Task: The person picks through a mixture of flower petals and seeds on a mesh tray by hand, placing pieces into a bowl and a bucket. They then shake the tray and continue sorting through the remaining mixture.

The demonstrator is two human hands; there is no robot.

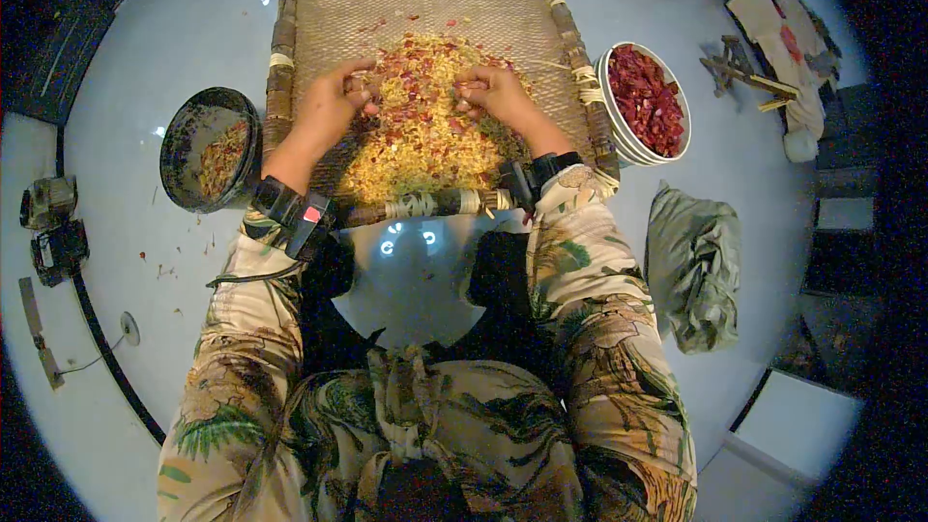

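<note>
Heap of yellow-and-red bits (416,159) sits at twelve o'clock on the woven frame (338,5), close against the near rail (372,214); a bumped rail could cause spillage. Left hand (329,106), eleven; right hand (505,99), one: fingers curled, closure and contents indistinct.

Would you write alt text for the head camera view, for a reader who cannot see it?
A person's left hand and right hand work at a yellow-and-red heap on a woven frame, between a dark bowl and a white container of red pieces.
</note>
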